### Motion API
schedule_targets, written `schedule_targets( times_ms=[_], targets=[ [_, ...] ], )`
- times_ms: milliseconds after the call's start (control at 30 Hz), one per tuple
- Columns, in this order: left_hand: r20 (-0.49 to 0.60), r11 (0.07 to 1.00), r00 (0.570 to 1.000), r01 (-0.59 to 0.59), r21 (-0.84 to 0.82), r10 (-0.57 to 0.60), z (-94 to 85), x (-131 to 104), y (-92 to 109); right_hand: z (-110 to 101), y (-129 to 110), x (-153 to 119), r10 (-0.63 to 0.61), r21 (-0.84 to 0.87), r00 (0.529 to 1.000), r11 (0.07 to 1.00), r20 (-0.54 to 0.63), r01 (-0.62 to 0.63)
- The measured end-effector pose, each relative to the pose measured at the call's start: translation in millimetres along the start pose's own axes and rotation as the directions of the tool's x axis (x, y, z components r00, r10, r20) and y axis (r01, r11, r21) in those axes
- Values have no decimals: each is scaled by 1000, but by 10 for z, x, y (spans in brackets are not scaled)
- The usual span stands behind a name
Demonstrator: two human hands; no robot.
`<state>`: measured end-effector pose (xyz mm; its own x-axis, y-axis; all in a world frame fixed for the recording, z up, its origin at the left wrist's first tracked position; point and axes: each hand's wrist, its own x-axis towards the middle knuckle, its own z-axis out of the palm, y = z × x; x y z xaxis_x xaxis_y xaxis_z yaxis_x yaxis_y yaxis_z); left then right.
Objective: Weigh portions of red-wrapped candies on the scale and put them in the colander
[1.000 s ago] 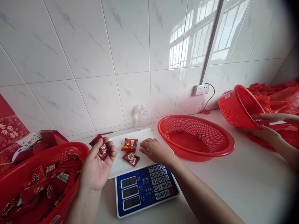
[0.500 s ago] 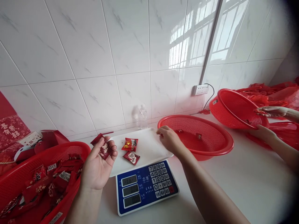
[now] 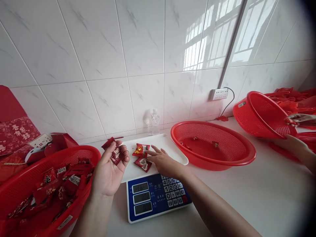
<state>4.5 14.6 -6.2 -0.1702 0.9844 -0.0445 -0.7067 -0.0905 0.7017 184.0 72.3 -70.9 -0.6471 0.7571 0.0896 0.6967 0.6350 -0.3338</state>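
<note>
My left hand is closed around dark red snack packets with pale lettering, held up left of the scale's white tray. My right hand reaches over that tray, fingers spread, its fingertips beside two small packets. One is a shiny red and gold packet; just in front of it lies a dark red packet with white characters. Whether my fingertips touch them I cannot tell. Below the tray is the blue scale panel, its keypad partly covered by my right hand.
A red basket full of packets stands at left. Right of the tray sits another red basket with a few packets inside. A co-worker's hands tilt a third basket. A clear bottle stands by the wall.
My right hand has moved left and down, from the basket's rim to the packets on the tray, and its fingers have opened. My left hand keeps its packets. The view has shifted slightly.
</note>
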Motion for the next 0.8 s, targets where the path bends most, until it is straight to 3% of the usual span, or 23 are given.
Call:
schedule_targets(
  times_ms=[133, 233, 433, 600, 667, 800],
  targets=[
    [13, 1000, 1000, 14, 10, -14, 5, -10, -27, 23, -15, 27, -17, 14, 1000, 1000, -26, 18],
    [21, 1000, 1000, 14, 17, -14, 3, -9, -29, 33, 38, 28, -22, 42, 986, 999, -167, 29],
    [20, 1000, 1000, 14, 27, -15, -16, 22, -43, -67, 180, -4, 108, 195, 877, 981, -469, -17],
    [38, 999, 999, 6, 51, -8, -4, 7, -64, -204, 271, -56, 257, 315, 805, 945, -535, -91],
    [29, 999, 1000, 5, 54, -7, 3, -1, -67, -286, 327, -110, 332, 333, 753, 930, -568, -159],
    [27, 999, 1000, 5, 50, -6, 3, -4, -73, -463, 471, -250, 381, 272, 589, 924, -713, -268]
  ],
)
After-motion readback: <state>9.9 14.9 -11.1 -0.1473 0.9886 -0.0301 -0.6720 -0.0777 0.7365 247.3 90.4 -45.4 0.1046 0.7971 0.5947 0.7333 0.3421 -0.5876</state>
